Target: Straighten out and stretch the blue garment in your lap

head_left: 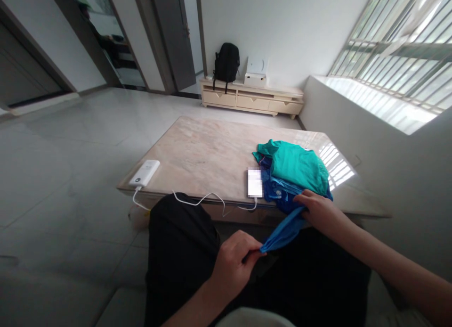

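Observation:
A length of blue cloth [285, 230] is stretched between my hands over my lap. My left hand [236, 261] pinches its lower left end between thumb and fingers. At the table's near edge, my right hand [316, 209] grips the other end, close against a pile of clothes. On top of that pile lies a green garment [298, 167], with dark blue clothing [278, 192] bunched underneath it. Whether the blue cloth joins the pile cannot be made out behind my right hand.
A phone-sized device with a blurred white screen [254, 183] lies left of the clothes on the marble table [205, 148]. Its white cable [197, 202] hangs over the edge near a white power bank [144, 173]. A low cabinet [252, 99] bears a black backpack [227, 63]. A person [95, 32] is visible through the doorway.

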